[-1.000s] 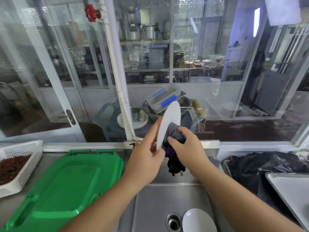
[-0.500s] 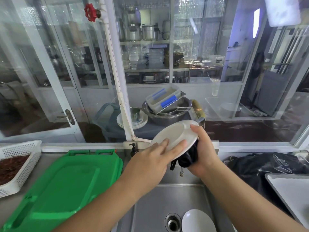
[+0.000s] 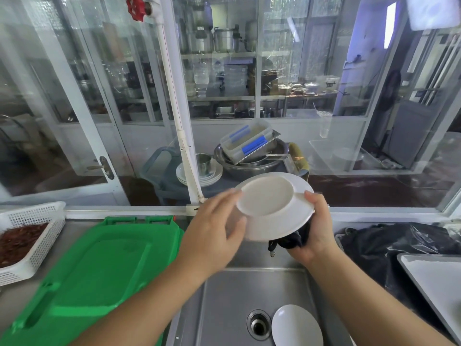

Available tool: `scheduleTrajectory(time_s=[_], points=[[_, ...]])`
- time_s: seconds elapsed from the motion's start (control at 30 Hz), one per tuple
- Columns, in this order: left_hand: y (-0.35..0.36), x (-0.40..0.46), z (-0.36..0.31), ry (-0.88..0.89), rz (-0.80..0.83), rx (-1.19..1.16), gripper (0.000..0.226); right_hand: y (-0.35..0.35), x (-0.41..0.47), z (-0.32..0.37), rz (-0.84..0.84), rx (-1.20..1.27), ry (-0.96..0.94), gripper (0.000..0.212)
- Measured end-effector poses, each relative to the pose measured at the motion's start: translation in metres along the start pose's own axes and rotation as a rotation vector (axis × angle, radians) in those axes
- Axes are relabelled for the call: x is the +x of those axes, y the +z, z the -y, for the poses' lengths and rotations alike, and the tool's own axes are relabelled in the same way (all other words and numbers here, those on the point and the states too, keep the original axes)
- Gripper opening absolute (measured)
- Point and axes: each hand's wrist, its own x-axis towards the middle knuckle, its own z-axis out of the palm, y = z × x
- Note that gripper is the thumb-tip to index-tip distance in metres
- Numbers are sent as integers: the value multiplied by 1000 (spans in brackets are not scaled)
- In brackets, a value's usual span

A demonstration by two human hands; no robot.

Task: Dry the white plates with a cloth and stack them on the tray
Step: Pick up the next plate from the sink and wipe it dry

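Observation:
A white plate [image 3: 272, 206] is held above the sink, its underside turned toward me. My right hand [image 3: 316, 228] grips its right rim, thumb on top, with a dark cloth [image 3: 294, 239] bunched under the plate in the same hand. My left hand [image 3: 212, 233] touches the plate's left edge with straight fingers and looks blurred. A second white plate [image 3: 296, 325] lies in the steel sink [image 3: 224, 308] beside the drain. The metal tray [image 3: 434, 283] sits at the right edge of the counter.
A green plastic lid [image 3: 94, 275] covers the counter to the left, with a white basket [image 3: 35, 236] of dried red bits beyond it. A black plastic bag [image 3: 389, 245] lies right of the sink. Glass panes stand behind the counter.
The plate has turned from edge-on to its underside facing me. The cloth went from the plate's face to beneath it, and the left hand's fingers slid to the left rim.

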Motion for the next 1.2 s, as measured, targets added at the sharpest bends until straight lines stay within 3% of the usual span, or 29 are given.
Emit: scheduleTrajectory(time_s=[0.1,0.17,0.27,0.4,0.6,0.73,0.87,1.0,1.13,1.2], points=[[5,6,7,-555,-12,-521,50,-3,0,1,-7,47,-10,51],[10,7,1,-830,10,-1029,27,-4,1,0,-13,57,-15,52],[16,4,-10,-973,-36,-1481,18,-2,2,-4,-1,45,-13,51],[13,7,-22,-1035,-110,-1761,43,2,0,-10,29,36,2,64],[10,6,-17,-1009,-89,-1761,52,-5,-2,-16,-67,-5,-13,57],[6,3,-14,-940,-112,-1696,46,-9,-2,-12,-255,-164,97,63],[-1,0,-5,-856,-100,-1573,32,-17,5,6,-408,-311,108,32],[-7,-3,-3,-775,18,-1351,26,-12,9,29,-471,-567,-162,13],[0,-7,-11,-649,141,-1173,25,3,14,33,-346,-1117,-480,10],[3,-6,-14,-602,168,-1093,23,15,14,30,-288,-1343,-641,22]])
